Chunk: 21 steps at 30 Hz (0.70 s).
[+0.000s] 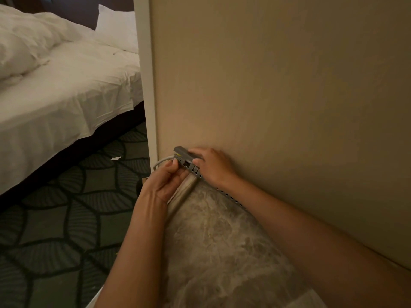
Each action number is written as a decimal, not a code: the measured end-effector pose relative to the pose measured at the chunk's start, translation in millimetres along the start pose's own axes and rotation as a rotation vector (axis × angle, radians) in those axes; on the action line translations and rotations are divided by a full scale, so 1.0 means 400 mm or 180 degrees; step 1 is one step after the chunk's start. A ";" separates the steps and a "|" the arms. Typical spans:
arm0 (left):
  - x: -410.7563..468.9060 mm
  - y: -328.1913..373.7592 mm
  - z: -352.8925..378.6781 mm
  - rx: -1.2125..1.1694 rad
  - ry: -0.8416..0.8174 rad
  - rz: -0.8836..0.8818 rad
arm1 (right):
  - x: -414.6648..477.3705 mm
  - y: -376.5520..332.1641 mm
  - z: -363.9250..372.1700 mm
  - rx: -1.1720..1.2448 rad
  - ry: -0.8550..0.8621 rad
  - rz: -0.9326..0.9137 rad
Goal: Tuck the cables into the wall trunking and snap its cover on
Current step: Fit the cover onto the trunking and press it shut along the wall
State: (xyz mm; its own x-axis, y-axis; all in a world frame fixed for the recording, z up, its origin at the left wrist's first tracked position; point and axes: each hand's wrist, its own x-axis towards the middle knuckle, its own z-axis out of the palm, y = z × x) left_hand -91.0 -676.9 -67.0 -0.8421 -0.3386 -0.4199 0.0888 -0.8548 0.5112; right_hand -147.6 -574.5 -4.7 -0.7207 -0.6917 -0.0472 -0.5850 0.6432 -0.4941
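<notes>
A grey slotted trunking (231,197) runs along the foot of the beige wall, above a marble floor. Its grey cover (182,151) sits on the left end, near the wall corner. My right hand (212,165) lies over the trunking with its fingers curled on the cover. My left hand (165,182) pinches the slotted left end (189,167) from the front. A white cable (160,162) loops out of that end, past the corner. My right forearm hides part of the trunking.
A white door frame (146,85) edges the wall on the left. Beyond it stand a bed (66,90) with white linen and a dark patterned carpet (55,218). A scrap of paper (116,158) lies on the carpet.
</notes>
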 end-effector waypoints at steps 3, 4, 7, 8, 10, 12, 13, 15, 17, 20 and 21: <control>0.001 0.000 0.009 -0.0081 0.0027 -0.0015 | -0.001 0.002 -0.002 0.0030 -0.0027 -0.0042; 0.003 0.000 0.009 -0.0073 0.0054 -0.0015 | -0.003 0.002 -0.004 0.0006 -0.0038 -0.0073; -0.002 0.000 0.011 -0.0036 0.0092 -0.0007 | -0.010 0.000 -0.008 0.0001 -0.0075 -0.0133; -0.003 0.000 0.010 -0.0038 0.0091 0.0002 | -0.012 0.000 -0.008 0.0011 -0.0080 -0.0140; -0.007 0.002 0.011 -0.0059 0.0104 0.0034 | -0.011 -0.004 -0.008 0.0037 -0.0099 -0.0146; -0.008 0.004 0.010 -0.0126 0.0145 0.0065 | -0.010 -0.009 -0.007 0.0058 -0.0141 -0.0131; -0.008 0.004 0.009 -0.0155 0.0174 0.0069 | -0.008 -0.012 -0.006 0.0062 -0.0163 -0.0119; -0.008 0.006 0.006 -0.0159 0.0245 0.0065 | -0.006 -0.012 -0.005 0.0091 -0.0189 -0.0065; -0.004 0.006 0.005 -0.0112 0.0310 0.0055 | -0.003 -0.009 -0.001 0.0174 -0.0204 0.0015; -0.005 0.005 0.013 -0.0034 0.0400 0.0087 | 0.000 -0.010 0.006 0.0184 -0.0221 0.0049; -0.007 0.005 0.017 -0.0053 0.0446 0.0110 | 0.002 -0.013 0.006 0.0163 -0.0230 0.0033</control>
State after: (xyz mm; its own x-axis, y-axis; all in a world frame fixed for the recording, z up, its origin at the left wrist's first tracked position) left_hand -92.3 -675.1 -59.6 -0.7560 -0.4186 -0.5033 0.1265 -0.8477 0.5151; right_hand -144.2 -579.1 -4.4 -0.6969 -0.7080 -0.1142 -0.5564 0.6342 -0.5369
